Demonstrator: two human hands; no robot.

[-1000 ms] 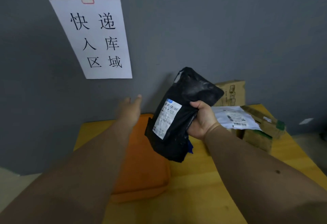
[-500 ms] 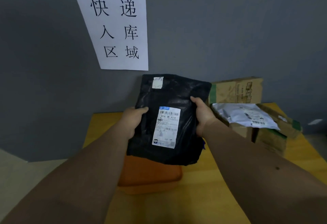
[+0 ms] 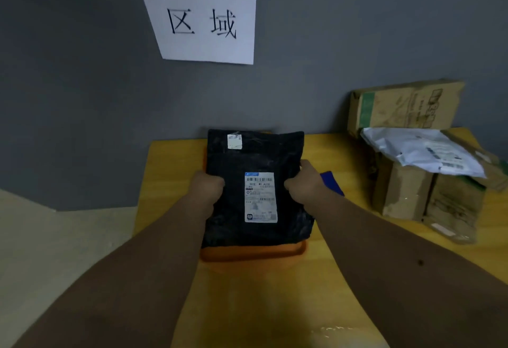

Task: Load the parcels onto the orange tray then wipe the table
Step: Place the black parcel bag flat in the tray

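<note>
A black plastic parcel [image 3: 255,160] with a white shipping label lies flat over the orange tray [image 3: 253,253], covering all but the tray's near rim. My left hand [image 3: 207,188] grips the parcel's left edge and my right hand [image 3: 305,182] grips its right edge. To the right stand brown cardboard parcels [image 3: 406,199], with a white plastic mailer [image 3: 423,152] lying on top of them. Another cardboard box [image 3: 404,106] leans against the wall behind them. A blue cloth [image 3: 332,182] pokes out just behind my right hand.
The yellow table [image 3: 275,292] butts against a grey wall, its left edge near the tray. A white paper sign [image 3: 203,12] with black characters hangs on the wall above. Pale floor shows at the left.
My left hand joined the right on the black parcel. Both hands turned it flat and lowered it from in front of the wall down onto the orange tray.
</note>
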